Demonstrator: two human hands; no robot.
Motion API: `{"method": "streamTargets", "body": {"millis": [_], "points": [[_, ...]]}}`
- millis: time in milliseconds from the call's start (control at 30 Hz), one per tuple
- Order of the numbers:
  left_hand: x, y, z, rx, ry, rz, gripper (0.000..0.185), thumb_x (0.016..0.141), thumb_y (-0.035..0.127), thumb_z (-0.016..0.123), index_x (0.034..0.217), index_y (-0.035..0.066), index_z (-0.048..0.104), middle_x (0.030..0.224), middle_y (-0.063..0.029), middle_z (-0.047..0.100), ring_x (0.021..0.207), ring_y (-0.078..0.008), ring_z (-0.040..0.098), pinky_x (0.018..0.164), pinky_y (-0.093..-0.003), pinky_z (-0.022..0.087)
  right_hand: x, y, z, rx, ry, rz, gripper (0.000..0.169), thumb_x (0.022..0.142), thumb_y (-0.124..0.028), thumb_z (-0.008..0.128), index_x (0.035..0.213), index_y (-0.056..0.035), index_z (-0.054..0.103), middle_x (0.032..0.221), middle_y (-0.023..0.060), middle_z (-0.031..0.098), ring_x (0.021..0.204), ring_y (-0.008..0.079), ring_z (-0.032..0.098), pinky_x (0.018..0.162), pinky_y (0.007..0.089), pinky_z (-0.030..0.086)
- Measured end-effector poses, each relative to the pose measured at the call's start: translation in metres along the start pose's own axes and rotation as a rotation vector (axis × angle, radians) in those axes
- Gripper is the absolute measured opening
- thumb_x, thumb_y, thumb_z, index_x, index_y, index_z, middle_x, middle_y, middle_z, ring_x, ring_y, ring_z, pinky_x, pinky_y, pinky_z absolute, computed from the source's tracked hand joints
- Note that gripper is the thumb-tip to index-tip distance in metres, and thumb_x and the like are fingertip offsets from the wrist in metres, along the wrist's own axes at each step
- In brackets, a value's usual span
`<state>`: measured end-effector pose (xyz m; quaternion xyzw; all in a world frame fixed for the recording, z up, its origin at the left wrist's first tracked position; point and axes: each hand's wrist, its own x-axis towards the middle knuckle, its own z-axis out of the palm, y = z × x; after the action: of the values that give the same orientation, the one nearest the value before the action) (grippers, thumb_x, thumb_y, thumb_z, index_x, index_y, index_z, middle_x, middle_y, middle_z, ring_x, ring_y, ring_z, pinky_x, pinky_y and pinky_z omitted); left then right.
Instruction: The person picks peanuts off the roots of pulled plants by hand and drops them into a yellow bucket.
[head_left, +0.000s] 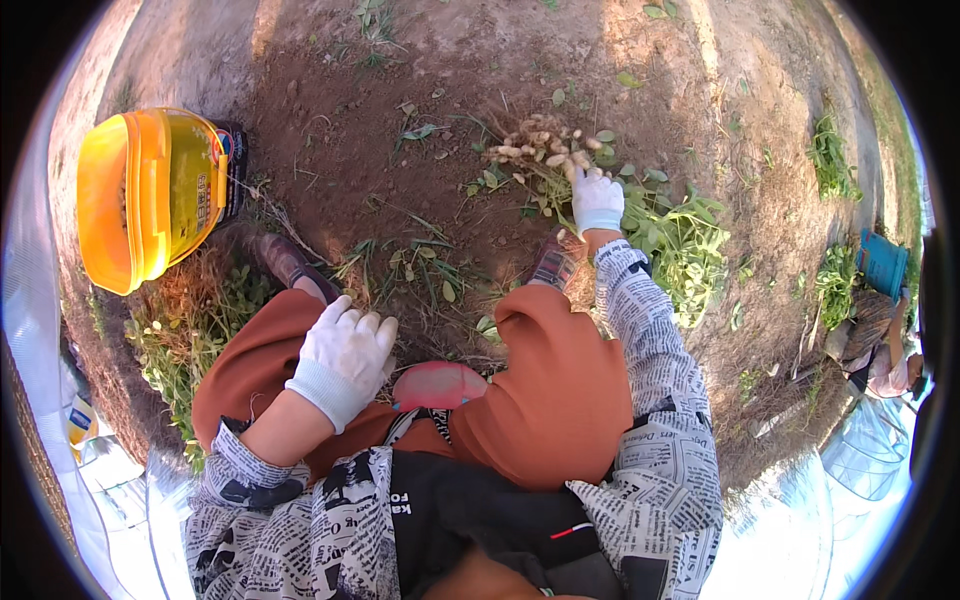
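Observation:
My right hand (598, 196), in a white knit glove, grips a peanut plant (679, 251) close to its root end. A cluster of tan peanut pods (551, 141) shows just beyond the fingertips, with roots among it. The plant's green leafy tops spread over the soil to the right of my wrist. My left hand (349, 349), gloved the same way, is over my left leg. Its fingers curl downward, and what lies under them is hidden.
A yellow plastic bucket (180, 191) lies to the left, tilted, its mouth facing away left. Uprooted plants (217, 330) are heaped below it. A red seat (439, 385) shows between my legs. At far right are a blue-green bucket (882, 264), plant bunches (834, 161) and a person (889, 367).

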<state>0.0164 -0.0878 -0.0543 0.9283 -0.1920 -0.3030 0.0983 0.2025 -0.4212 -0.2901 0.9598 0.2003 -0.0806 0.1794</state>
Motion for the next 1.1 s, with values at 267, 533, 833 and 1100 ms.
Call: {"method": "streamTargets", "body": {"millis": [267,533,833,1100], "points": [[-0.003,-0.002,0.005,0.012,0.003,-0.018,0.044,0.071,0.024,0.068,0.108,0.004,0.058,0.099,-0.0102,0.063,0.097,-0.0247,0.058,0.099,-0.0399,0.038,-0.01,-0.02,-0.052,0.258,-0.311,0.13,0.088,0.071,-0.047,0.069,0.138,-0.003,0.031,0.126,0.017,0.049,0.117,0.0295,0.048,0.094,0.042,0.04],[-0.001,-0.006,0.002,0.011,0.02,-0.019,0.044,0.071,0.025,0.067,0.108,0.004,0.058,0.101,-0.0108,0.063,0.097,-0.0252,0.058,0.1,-0.0402,0.037,0.021,-0.014,-0.062,0.251,-0.685,0.299,0.098,0.061,-0.057,0.076,0.135,-0.0053,0.036,0.131,0.0126,0.047,0.123,0.0258,0.045,0.096,0.0389,0.042],[-0.003,-0.005,0.003,-0.001,0.023,-0.018,0.042,0.072,0.023,0.065,0.108,0.004,0.058,0.103,-0.0117,0.062,0.098,-0.0256,0.058,0.1,-0.0407,0.037,-0.011,0.014,-0.054,0.504,-0.151,0.286,0.036,0.075,-0.03,0.069,0.101,-0.0091,0.054,0.106,0.0126,0.057,0.096,0.0318,0.058,0.08,0.0434,0.049],[-0.001,-0.001,-0.002,-0.007,0.067,0.04,0.043,0.072,0.023,0.066,0.108,0.003,0.058,0.101,-0.0115,0.062,0.098,-0.0256,0.058,0.1,-0.0405,0.037,-0.016,-0.02,-0.006,0.259,-0.306,0.306,0.026,0.092,-0.026,0.042,0.095,-0.0079,0.059,0.09,0.0118,0.064,0.08,0.0297,0.066,0.067,0.0397,0.052]]}}
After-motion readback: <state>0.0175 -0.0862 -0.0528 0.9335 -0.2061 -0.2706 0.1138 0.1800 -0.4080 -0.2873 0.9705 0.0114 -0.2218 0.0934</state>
